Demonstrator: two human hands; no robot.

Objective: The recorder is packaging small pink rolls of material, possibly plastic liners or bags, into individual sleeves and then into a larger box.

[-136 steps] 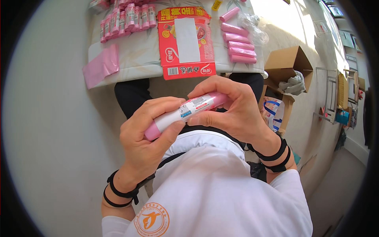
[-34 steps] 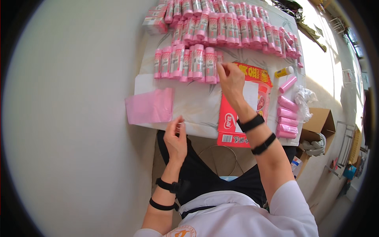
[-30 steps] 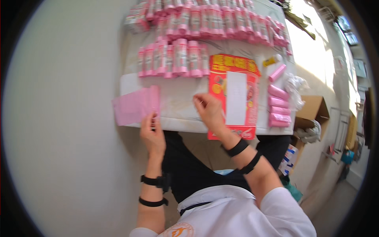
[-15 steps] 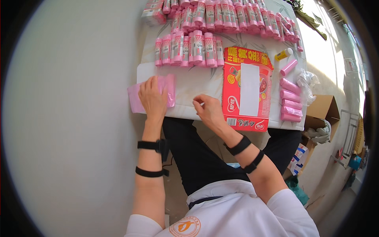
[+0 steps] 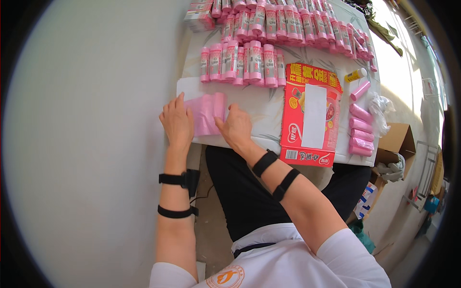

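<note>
A pink plastic bag roll point(image 5: 219, 111) lies partly unrolled near the table's left front corner, its loose flat end spread to the left. My left hand point(image 5: 176, 120) rests on that loose end, fingers stretched and spread. At the roll's right side is my right hand point(image 5: 236, 127), thumb against the roll and fingers slightly bent, apart from the thumb. Some of the sheet is hidden under my left hand. A white sheet point(image 5: 188, 85) sticks out behind the pink plastic.
Several labelled pink rolls point(image 5: 240, 65) stand in rows at the back. A red flattened carton point(image 5: 294, 110) bearing a white paper strip lies to the right. Beyond it are a yellow glue stick point(image 5: 355, 75), unlabelled pink rolls point(image 5: 361, 125) and crumpled clear plastic point(image 5: 380, 113). A cardboard box point(image 5: 396, 139) stands off the right edge.
My right hand has come left to the roll's side. My left hand has moved left across the plastic, uncovering more of it. The whole view has shifted slightly.
</note>
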